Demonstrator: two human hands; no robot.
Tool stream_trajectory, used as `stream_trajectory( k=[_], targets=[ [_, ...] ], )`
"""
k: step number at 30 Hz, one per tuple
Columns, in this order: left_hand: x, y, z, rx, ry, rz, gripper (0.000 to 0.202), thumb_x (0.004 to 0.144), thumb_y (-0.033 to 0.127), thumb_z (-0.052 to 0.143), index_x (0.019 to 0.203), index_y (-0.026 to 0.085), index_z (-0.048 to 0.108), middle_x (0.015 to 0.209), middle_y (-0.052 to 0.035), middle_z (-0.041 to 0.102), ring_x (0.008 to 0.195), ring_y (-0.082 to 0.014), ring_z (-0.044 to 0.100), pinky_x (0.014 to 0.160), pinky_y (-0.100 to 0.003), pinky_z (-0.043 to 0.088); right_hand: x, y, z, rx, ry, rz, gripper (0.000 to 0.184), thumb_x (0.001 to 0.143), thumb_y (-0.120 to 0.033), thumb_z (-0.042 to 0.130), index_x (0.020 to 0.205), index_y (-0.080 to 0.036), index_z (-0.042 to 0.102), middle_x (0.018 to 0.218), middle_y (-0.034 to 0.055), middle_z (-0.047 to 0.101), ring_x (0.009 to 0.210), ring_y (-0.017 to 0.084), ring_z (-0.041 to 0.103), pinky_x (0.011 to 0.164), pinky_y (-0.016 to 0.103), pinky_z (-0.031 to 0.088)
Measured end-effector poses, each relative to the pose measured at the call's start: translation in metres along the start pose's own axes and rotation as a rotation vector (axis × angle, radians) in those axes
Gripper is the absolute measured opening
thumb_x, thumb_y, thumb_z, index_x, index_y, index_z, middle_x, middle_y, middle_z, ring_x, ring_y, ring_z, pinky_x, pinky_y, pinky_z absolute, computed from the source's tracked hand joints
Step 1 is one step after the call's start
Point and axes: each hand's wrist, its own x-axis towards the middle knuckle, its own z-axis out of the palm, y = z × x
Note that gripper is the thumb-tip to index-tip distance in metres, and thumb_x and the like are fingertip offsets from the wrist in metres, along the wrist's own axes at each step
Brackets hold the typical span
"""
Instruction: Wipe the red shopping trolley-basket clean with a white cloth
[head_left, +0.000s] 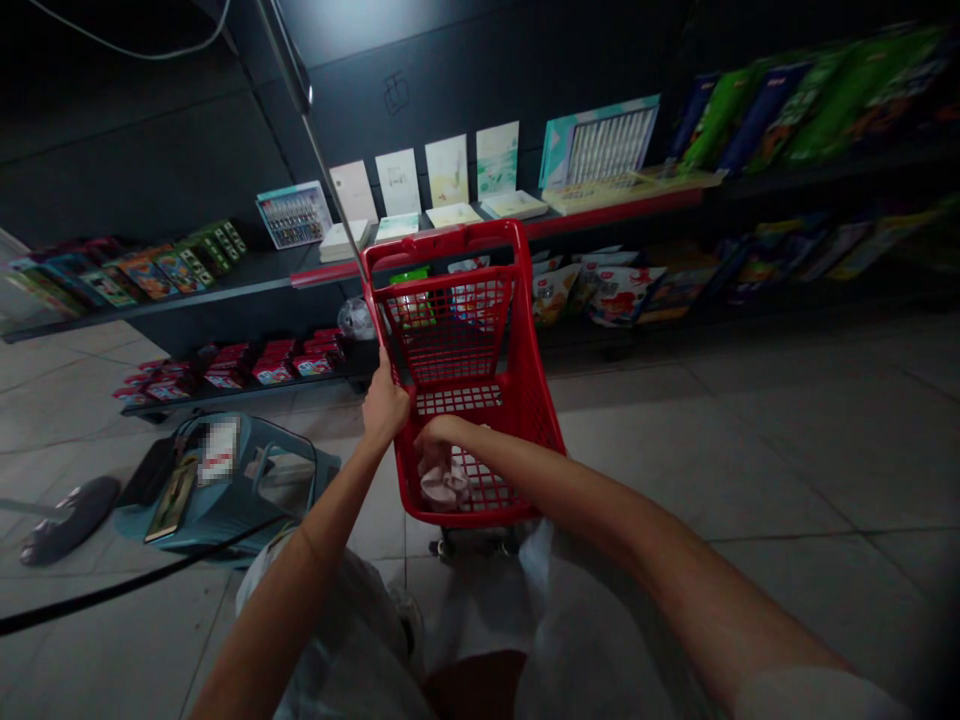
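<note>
A small red shopping cart (536, 365) with a mesh basket stands in front of me. My left hand (386, 405) is closed around its left rim. Reaching down into the basket, my right hand (436, 440) has its fingers bent over a crumpled pale pinkish cloth (446, 487). The cloth rests low in the basket at the end near me, and the hand partly hides it. The fingertips of the right hand are hard to make out in the dim light.
Behind the cart runs a dark shelf (442, 225) with notebooks, marker sets and bagged snacks. Red boxes (274, 362) fill the lower left shelf. A blue-grey wheeled bucket (247, 490) and a flat mop head (71, 520) stand on the floor to the left. A thin pole (330, 180) leans beyond the cart.
</note>
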Motion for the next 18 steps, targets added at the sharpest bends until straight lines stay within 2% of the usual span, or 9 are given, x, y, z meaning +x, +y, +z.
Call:
stream_trajectory(
  k=[3,6,9,13,15,18],
  targets=[
    [0.003,-0.003,-0.001,0.000,-0.004,0.004,0.089,0.092,0.025,0.051,0.170,0.034,0.010,0.148,-0.0106,0.064,0.126,-0.0324,0.067,0.105,-0.046,0.051,-0.009,-0.012,0.004,-0.099,-0.230,-0.116,0.029,0.086,-0.031,0.080,0.105,-0.010,0.076,0.090,0.0045,0.074,0.083,0.018,0.067,0.075,0.026,0.054],
    [0.007,-0.007,-0.003,-0.006,-0.003,0.011,0.087,0.093,0.026,0.049,0.170,0.033,0.012,0.150,-0.0116,0.061,0.129,-0.0336,0.065,0.106,-0.048,0.050,-0.032,-0.014,0.000,-0.174,-0.383,-0.348,0.029,0.082,-0.019,0.074,0.109,-0.010,0.078,0.088,0.0035,0.076,0.078,0.015,0.064,0.071,0.023,0.047],
    [0.011,-0.012,-0.005,-0.008,0.003,0.019,0.084,0.094,0.027,0.047,0.171,0.032,0.013,0.153,-0.0120,0.059,0.131,-0.0339,0.064,0.108,-0.049,0.049,-0.064,-0.008,-0.014,-0.171,-0.385,-0.423,0.039,0.082,-0.012,0.066,0.119,-0.009,0.077,0.101,0.0067,0.078,0.079,0.015,0.064,0.071,0.022,0.045],
    [0.017,-0.018,-0.007,0.006,0.006,0.034,0.090,0.090,0.024,0.050,0.171,0.031,0.012,0.151,-0.0122,0.061,0.130,-0.0333,0.065,0.109,-0.048,0.049,-0.103,0.007,-0.030,-0.183,-0.357,-0.312,0.040,0.084,-0.015,0.067,0.123,-0.011,0.078,0.107,0.0078,0.079,0.082,0.015,0.066,0.070,0.022,0.044],
    [0.022,-0.021,-0.008,0.009,0.007,0.048,0.090,0.089,0.023,0.050,0.171,0.031,0.013,0.151,-0.0109,0.061,0.131,-0.0328,0.065,0.109,-0.048,0.049,-0.117,0.014,-0.031,-0.194,-0.310,-0.270,0.037,0.086,-0.016,0.067,0.121,-0.012,0.079,0.105,0.0083,0.080,0.081,0.016,0.066,0.069,0.022,0.043],
    [0.029,-0.028,-0.010,0.003,0.008,0.050,0.090,0.089,0.022,0.050,0.170,0.032,0.014,0.148,-0.0079,0.065,0.131,-0.0315,0.065,0.109,-0.047,0.050,-0.126,0.017,-0.024,-0.110,-0.182,-0.332,0.038,0.086,-0.017,0.068,0.123,-0.013,0.077,0.109,0.0086,0.079,0.088,0.017,0.068,0.075,0.022,0.044]
  ],
)
